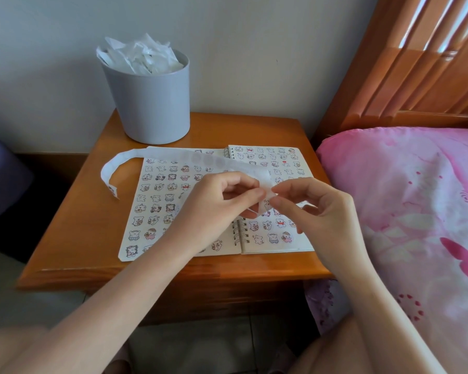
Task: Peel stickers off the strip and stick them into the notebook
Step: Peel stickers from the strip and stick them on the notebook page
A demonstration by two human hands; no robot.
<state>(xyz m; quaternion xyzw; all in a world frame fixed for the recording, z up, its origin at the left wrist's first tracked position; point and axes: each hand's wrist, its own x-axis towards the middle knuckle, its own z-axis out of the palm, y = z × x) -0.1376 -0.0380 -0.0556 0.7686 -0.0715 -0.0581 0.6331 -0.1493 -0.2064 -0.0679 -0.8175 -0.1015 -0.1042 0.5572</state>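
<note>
Both hands, left hand [222, 195] and right hand [312, 205], pinch the strip [200, 159] above the notebook [157, 195]. The limp, flimsy backing looks best gripped close beside the sticker [266, 204].

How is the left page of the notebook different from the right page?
The left page shows more sticker rows in view; the right page is narrower in view. The left hand covers part of the left page, the right hand part of the right. Both lie flat, full of small cartoon stickers.

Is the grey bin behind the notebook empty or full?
Full: crumpled white backing paper heaps above the rim of the grey bin.
</note>
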